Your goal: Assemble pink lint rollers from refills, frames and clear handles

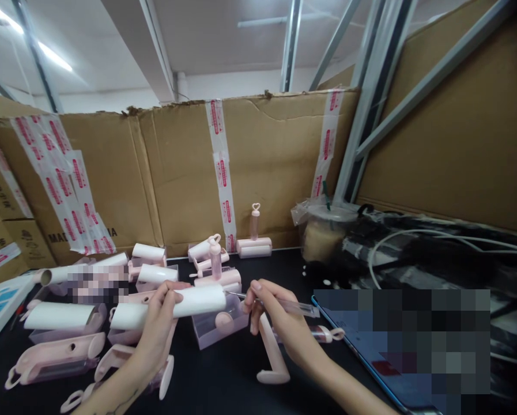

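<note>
My left hand (161, 317) is closed round a white lint-roller refill (200, 301), held nearly level. In my right hand (273, 314) is a slim metal tool with a clear handle (304, 308), its thin tip at the right end of the refill; whether it touches is too small to tell. Below the refill sits a clear purplish case (217, 329) with a pink disc. A pink bent handle piece (272, 354) lies under my right hand. Pink lint-roller bodies (59, 357) and white refills in clear cases (61, 316) lie around my left hand.
An assembled pink lint roller (255, 245) stands by the cardboard wall (180, 167). A drink cup with a straw (325, 233) is at back right, near a pale cable (374, 253) on dark plastic. A blue-edged tablet-like device (362, 357) lies at right, partly blurred out.
</note>
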Tool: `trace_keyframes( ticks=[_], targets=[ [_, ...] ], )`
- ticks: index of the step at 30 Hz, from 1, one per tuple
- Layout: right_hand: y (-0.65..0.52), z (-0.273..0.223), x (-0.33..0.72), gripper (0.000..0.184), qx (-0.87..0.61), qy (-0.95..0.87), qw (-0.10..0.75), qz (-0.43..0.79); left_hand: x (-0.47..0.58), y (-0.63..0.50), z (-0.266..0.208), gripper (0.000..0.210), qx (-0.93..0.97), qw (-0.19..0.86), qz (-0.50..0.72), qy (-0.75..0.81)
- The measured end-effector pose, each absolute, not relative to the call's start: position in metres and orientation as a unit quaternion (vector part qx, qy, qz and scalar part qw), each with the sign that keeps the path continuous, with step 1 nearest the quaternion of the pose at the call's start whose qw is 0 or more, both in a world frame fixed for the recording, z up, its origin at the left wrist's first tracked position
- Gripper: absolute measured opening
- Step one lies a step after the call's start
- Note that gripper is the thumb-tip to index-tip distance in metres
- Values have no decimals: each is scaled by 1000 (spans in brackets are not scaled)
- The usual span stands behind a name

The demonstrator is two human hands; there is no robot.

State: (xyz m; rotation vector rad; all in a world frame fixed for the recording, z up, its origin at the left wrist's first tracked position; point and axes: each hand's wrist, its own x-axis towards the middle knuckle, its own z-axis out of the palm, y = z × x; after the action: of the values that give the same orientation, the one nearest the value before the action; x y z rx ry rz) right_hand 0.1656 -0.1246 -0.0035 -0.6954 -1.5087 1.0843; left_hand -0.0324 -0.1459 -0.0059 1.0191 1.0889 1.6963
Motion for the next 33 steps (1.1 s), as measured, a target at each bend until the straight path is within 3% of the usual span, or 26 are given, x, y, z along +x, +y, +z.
trace_keyframes(
  ticks=[23, 33],
  targets=[
    [-128, -2, 165, 36, -307, -627, 554, 454, -30, -147, -8, 12, 384, 426, 695, 434],
    [-118, -15, 165, 38, -354, -691, 498, 386, -30, -145, -12, 14, 374, 423, 697, 442]
  ],
)
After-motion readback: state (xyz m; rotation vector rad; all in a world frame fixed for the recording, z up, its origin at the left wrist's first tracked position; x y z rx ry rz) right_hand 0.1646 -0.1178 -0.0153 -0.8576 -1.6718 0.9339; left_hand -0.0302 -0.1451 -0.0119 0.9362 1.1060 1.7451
